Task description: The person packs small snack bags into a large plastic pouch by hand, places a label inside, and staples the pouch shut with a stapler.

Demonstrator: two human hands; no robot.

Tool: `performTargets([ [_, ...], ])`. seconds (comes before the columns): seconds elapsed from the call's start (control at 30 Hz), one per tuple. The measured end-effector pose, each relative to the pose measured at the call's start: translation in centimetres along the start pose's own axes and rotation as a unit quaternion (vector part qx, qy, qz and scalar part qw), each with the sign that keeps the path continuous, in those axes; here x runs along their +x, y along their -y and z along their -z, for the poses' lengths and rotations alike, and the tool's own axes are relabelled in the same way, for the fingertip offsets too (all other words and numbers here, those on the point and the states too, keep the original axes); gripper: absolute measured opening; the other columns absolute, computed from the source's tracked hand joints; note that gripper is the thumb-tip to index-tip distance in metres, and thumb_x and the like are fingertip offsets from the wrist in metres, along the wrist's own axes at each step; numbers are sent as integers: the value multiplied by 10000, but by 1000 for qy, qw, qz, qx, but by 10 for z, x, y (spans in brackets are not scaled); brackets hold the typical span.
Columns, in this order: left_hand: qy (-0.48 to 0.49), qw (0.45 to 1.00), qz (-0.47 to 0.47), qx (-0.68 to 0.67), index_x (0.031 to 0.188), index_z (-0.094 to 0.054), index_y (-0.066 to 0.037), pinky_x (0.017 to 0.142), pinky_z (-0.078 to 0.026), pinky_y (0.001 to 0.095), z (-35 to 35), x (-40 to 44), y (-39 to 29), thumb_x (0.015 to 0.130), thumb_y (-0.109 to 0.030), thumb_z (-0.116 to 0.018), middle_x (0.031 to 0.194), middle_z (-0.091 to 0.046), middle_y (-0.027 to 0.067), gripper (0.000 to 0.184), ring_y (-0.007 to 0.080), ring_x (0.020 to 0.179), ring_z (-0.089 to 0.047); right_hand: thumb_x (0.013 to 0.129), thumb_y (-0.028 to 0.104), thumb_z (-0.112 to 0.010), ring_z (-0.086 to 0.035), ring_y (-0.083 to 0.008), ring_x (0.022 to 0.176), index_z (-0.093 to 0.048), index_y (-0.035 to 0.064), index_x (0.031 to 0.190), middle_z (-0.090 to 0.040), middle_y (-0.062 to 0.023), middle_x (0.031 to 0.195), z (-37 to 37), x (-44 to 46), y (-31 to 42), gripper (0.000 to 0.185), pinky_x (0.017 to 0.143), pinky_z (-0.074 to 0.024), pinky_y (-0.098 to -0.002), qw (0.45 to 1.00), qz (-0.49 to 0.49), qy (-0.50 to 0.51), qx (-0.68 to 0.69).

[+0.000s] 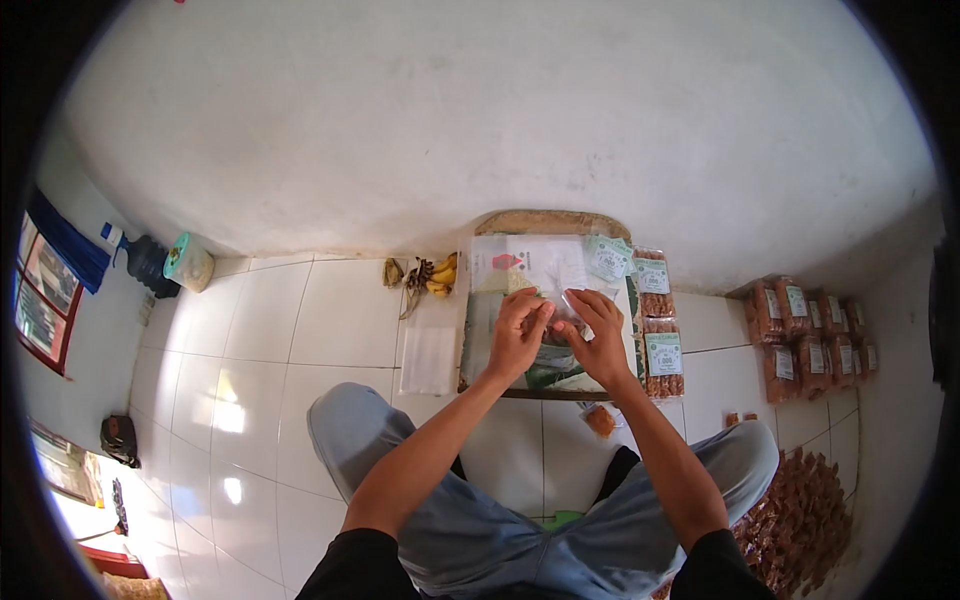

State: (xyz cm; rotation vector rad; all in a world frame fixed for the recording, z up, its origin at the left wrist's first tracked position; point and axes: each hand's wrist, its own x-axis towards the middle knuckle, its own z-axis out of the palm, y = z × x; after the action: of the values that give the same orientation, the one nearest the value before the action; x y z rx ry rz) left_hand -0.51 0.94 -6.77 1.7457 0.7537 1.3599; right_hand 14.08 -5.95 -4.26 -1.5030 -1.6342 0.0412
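Over a low board (580, 392) on the floor, my left hand (520, 325) and my right hand (597, 335) are close together, fingers bent and pinching at a clear plastic bag (556, 352). The bag has something brownish low in it, partly hidden by my fingers. Green-printed labels (608, 257) lie at the board's top right corner. Beside the board's right edge are labelled packs of brown pieces (664, 357). A stack of clear plastic sheets (428, 345) lies to the left of the board.
Bananas (441, 276) lie by the wall, left of the board. Several packed bags (807, 340) stand at the right, above a large heap of small brown packets (800, 520). An orange-brown packet (600, 421) is on the floor between my legs. A lidded tub (189, 263) stands far left.
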Motion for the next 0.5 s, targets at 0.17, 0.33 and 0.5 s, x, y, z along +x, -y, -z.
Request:
performTargets([
  [0.17, 29, 994, -79, 69, 999, -655, -26, 820, -486, 280, 4, 1, 9, 954, -155, -636, 1221, -564, 110, 138, 174, 1132, -555, 846, 184, -735, -584, -291, 1086, -711, 35, 1062, -670, -127, 1090, -7, 4, -11, 263, 937, -448, -386, 980, -82, 27, 177],
  [0.33, 35, 999, -13, -34, 1025, -654, -54, 827, -503, 291, 9, 4, -3, 925, -181, -682, 1221, -553, 101, 164, 198, 1118, -537, 863, 168, -726, -587, -261, 1085, -740, 60, 1011, -671, -126, 1091, -11, 3, -18, 184, 928, -461, -360, 963, -126, 44, 235],
  [0.5, 51, 980, 79, -177, 1220, -563, -75, 793, -506, 282, 19, 14, -26, 830, -205, -789, 1198, -572, 97, 469, 159, 1080, -549, 839, 161, -747, -564, -223, 967, -756, 103, 959, -654, -68, 1023, -14, 2, -26, 133, 901, -445, -328, 947, -164, 35, 274],
])
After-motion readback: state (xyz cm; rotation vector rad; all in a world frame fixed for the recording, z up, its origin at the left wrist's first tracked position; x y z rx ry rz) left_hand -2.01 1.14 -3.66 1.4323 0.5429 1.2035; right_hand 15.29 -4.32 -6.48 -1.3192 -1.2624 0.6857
